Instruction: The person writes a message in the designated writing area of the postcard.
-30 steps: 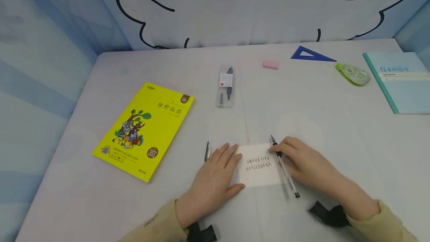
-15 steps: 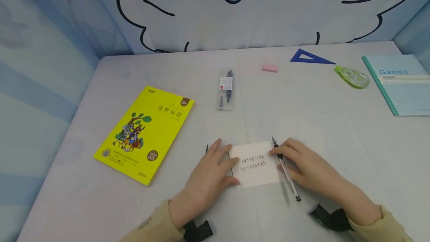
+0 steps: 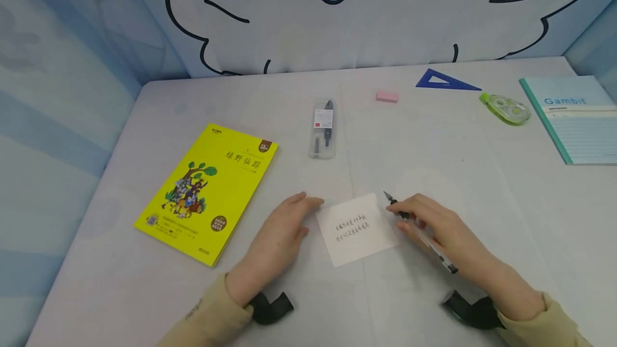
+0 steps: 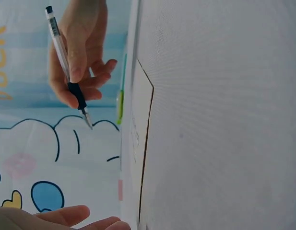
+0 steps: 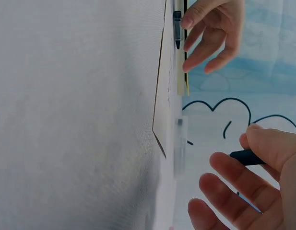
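Note:
A white card (image 3: pixel 361 246) with two lines of handwriting lies tilted on the table between the hands. My left hand (image 3: pixel 277 232) is beside the card's left edge, fingers loose and holding nothing. My right hand (image 3: pixel 448 232) pinches an uncapped gel pen (image 3: pixel 434 249) between thumb and fingers, to the right of the card. Its tip points up and left, above the table in the left wrist view, where the pen's clear barrel (image 4: pixel 60 48) shows. In the right wrist view a pen cap (image 5: pixel 177 28) lies near my left hand; the hand hides it in the head view.
To the left lies a yellow book (image 3: pixel 231 186). Farther back are a compass in a clear case (image 3: pixel 323 146), a pink eraser (image 3: pixel 387 97), a blue set square (image 3: pixel 453 84), a green correction tape (image 3: pixel 506 109) and a light-blue notebook (image 3: pixel 578 138).
My left hand has come off the card and moved left. The card has shifted left and turned anticlockwise. The pen has swung in my right hand, its back end now farther right.

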The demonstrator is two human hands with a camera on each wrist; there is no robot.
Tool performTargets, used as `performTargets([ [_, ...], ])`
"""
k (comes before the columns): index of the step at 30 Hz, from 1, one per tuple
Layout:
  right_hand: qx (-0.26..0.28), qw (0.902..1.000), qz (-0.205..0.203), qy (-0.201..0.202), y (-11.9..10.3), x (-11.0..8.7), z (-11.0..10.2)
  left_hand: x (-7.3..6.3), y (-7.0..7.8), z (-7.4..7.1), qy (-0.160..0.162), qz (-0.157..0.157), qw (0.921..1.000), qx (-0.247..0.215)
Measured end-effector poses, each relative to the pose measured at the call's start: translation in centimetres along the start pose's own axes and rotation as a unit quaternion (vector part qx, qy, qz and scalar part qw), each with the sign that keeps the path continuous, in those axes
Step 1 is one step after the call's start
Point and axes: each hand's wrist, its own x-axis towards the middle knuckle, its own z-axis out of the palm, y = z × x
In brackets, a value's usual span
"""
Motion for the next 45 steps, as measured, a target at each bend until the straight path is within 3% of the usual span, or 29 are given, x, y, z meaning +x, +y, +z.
performTargets([
  [4, 0.005, 0.9997, -0.011, 0.022, 0.1, 0.1, 0.2, -0.1, 0.1, 0.1, 0.037, 0.004, 0.9982, 0.047],
  [8, 0.003, 0.9995, -0.013, 0.028, 0.1, 0.1, 0.3, -0.3, 0.2, 0.2, 0.067, -0.056, 0.9892, 0.118],
  [12, 0.004, 0.9996, -0.007, 0.027, 0.0, 0.2, 0.3, -0.4, 0.2, 0.3, 0.058, -0.105, 0.9799, 0.159],
  [15, 0.006, 0.9996, 0.021, 0.018, -0.2, 0.2, 0.3, -0.4, 0.1, 0.3, 0.047, -0.114, 0.9779, 0.169],
  [19, 0.031, 0.9948, 0.097, -0.002, -0.4, 0.1, 0.1, -0.3, 0.1, 0.2, 0.043, -0.107, 0.9791, 0.167],
  [23, 0.146, 0.9803, 0.133, -0.003, -0.1, 0.1, -0.1, -0.2, 0.3, -0.1, 0.039, -0.094, 0.9872, 0.122],
  [26, 0.231, 0.9621, 0.145, 0.011, 0.1, 0.3, -0.2, -0.2, 0.5, -0.4, 0.027, -0.081, 0.9942, 0.065],
  [29, 0.261, 0.9479, 0.18, 0.031, 0.0, 0.5, -0.3, -0.2, 0.7, -0.8, 0.012, -0.07, 0.9975, -0.003],
  [33, 0.304, 0.9232, 0.231, 0.045, -0.5, 0.8, -0.1, -0.3, 1.0, -1.0, 0.0, -0.054, 0.9951, -0.082],
  [38, 0.349, 0.8958, 0.272, 0.041, -1.5, 1.1, 0.3, -0.6, 1.5, -1.2, -0.037, -0.037, 0.9891, -0.138],
  [42, 0.372, 0.8863, 0.273, 0.037, -2.3, 1.4, 0.7, -0.9, 2.0, -1.3, -0.058, -0.029, 0.9836, -0.168],
  [45, 0.374, 0.8868, 0.27, 0.03, -2.8, 1.5, 0.9, -1.1, 2.4, -1.3, -0.065, -0.021, 0.9807, -0.183],
])
